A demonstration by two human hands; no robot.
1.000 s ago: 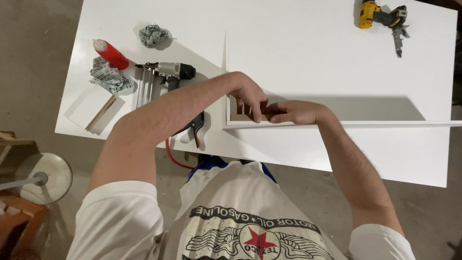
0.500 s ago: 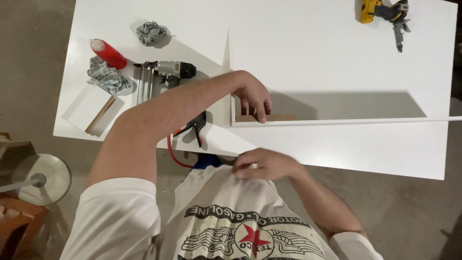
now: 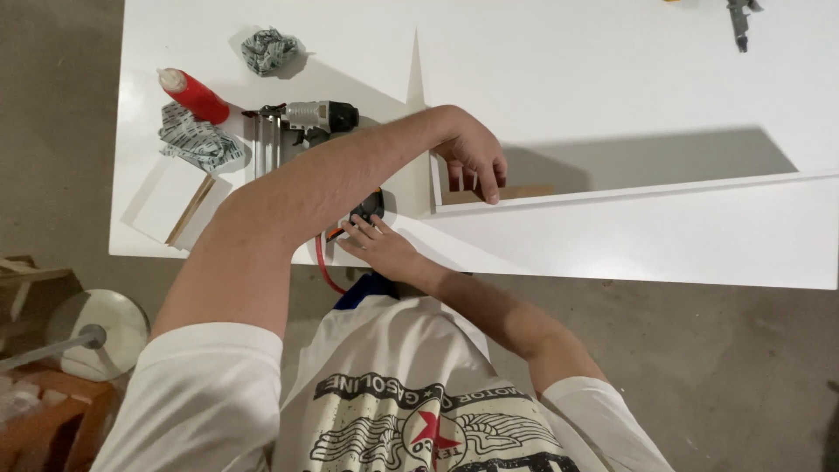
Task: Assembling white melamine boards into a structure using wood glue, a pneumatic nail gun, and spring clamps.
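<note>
Left hand presses fingers flat on the upright white panel and small wood block on the bench. Right hand, fingers spread, touches the black tool at the bench edge.

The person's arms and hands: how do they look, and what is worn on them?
Both arms are bare from the short white sleeves of a printed T-shirt down. The left hand and right hand wear no gloves; no watch, ring or bracelet shows.

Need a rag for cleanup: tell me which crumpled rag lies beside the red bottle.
The larger rag, touching the red bottle; the smaller rag lies apart, farther up the table.
</note>
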